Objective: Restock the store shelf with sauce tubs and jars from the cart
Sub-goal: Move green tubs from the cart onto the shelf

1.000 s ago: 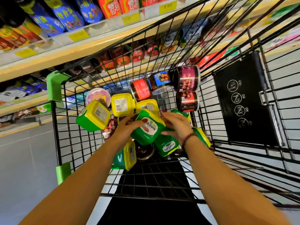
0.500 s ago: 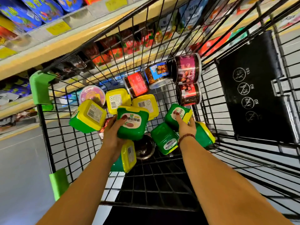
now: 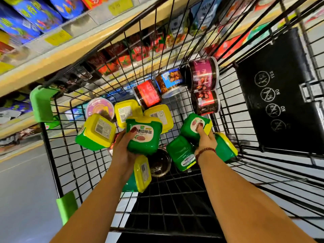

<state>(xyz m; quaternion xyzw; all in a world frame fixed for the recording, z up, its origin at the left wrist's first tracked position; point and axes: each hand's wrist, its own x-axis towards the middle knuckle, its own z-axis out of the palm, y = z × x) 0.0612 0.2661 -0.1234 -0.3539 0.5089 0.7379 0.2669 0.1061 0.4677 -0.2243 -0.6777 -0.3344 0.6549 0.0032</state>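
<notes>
Inside the black wire cart (image 3: 73, 165) lie several green sauce tubs with yellow lids and several round jars. My left hand (image 3: 122, 148) grips one green tub (image 3: 143, 135), label facing me, lifted a little above the pile. My right hand (image 3: 206, 140) holds a second green tub (image 3: 194, 125) near the cart's right side. Loose tubs remain around them: one at the left (image 3: 95, 132), one under my left wrist (image 3: 140, 174), one by my right wrist (image 3: 180, 153). A purple-label jar (image 3: 203, 75), a blue-label jar (image 3: 171, 81) and a red-label jar (image 3: 149, 93) lie at the far end.
The wooden store shelf (image 3: 57, 57) runs across the top left beyond the cart, with blue packets above and red packets on the tier below. The cart's black child-seat flap (image 3: 273, 95) stands on the right. Green corner bumpers (image 3: 42, 104) mark the cart's left edge. Grey floor lies at the left.
Both hands went from reaching into the pile together to each taking a green tub; the left tub has turned label-up and risen, and the right hand has closed on its tub.
</notes>
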